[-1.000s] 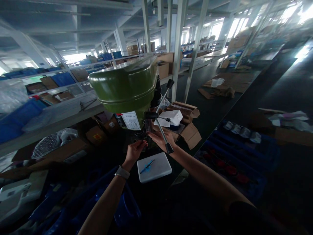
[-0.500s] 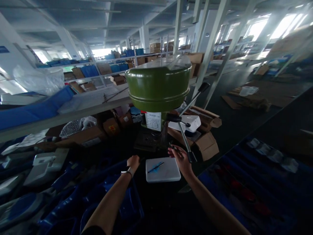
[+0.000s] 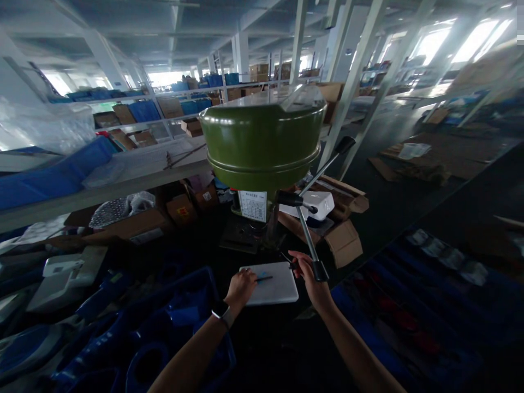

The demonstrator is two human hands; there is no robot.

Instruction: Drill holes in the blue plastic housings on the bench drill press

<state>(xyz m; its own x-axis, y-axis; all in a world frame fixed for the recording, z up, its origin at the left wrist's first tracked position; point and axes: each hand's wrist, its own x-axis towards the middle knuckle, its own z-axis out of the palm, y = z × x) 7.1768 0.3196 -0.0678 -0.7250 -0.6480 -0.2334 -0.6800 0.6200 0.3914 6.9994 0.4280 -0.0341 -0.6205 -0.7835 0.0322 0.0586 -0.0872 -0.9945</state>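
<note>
A white slab (image 3: 276,293), like a thick board or flat box, lies in front of the drill press. On it rests a slim dark pen (image 3: 265,278) beside a light blue mark. My left hand (image 3: 242,286) reaches over the slab's left side, fingers bent together around the pen's near end, which they hide. My right hand (image 3: 305,268) is closed at the slab's right edge, beside the lower lever knob. A thin, dark pointed tool (image 3: 285,257) sticks out of its fingers towards the upper left; its exact kind is unclear.
The green drill press (image 3: 262,142) towers ahead, its feed lever (image 3: 307,232) slanting down near my right hand. Blue bins (image 3: 180,311) with blue parts fill the lower left. An opened cardboard box (image 3: 344,243) stands at right, and a shelf edge (image 3: 135,185) runs behind.
My left hand has moved right and forward, from beside the slab onto the pen lying there. My right hand stays near the lever, still holding the thin tool. The view has shifted slightly.
</note>
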